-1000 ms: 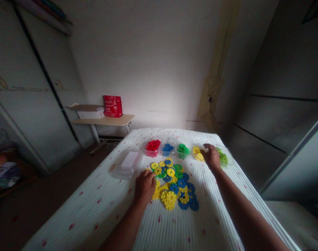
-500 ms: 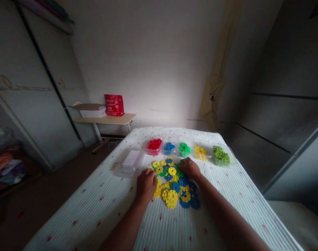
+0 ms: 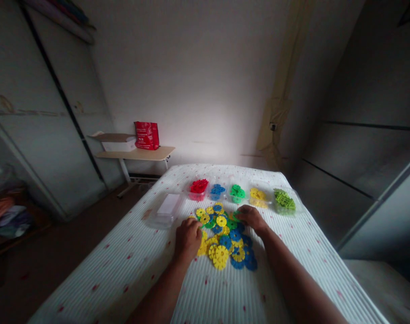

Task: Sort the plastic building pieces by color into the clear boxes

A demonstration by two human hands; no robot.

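A loose pile of yellow, blue and green notched plastic discs (image 3: 221, 252) lies on the bed cover in front of me. My left hand (image 3: 188, 237) rests at the pile's left edge, fingers curled and closed; what they hold, if anything, is hidden. At the far right side of the pile, my right hand (image 3: 254, 218) is closed, its fingertips pinching a green disc (image 3: 236, 216). Beyond the pile stand clear tubs of red pieces (image 3: 198, 186), blue discs (image 3: 217, 191), green discs (image 3: 237, 191), yellow discs (image 3: 258, 195) and light green pieces (image 3: 284, 200).
A clear plastic container with a white card (image 3: 169, 205) sits left of the pile. The bed cover (image 3: 130, 265) is ribbed white with red specks. Behind it, a small table (image 3: 140, 154) carries a white box (image 3: 119, 144) and a red bag (image 3: 146, 136).
My right hand has shifted slightly right and toward me, uncovering more green discs, with a green disc at its fingertips. My left hand has hardly moved.
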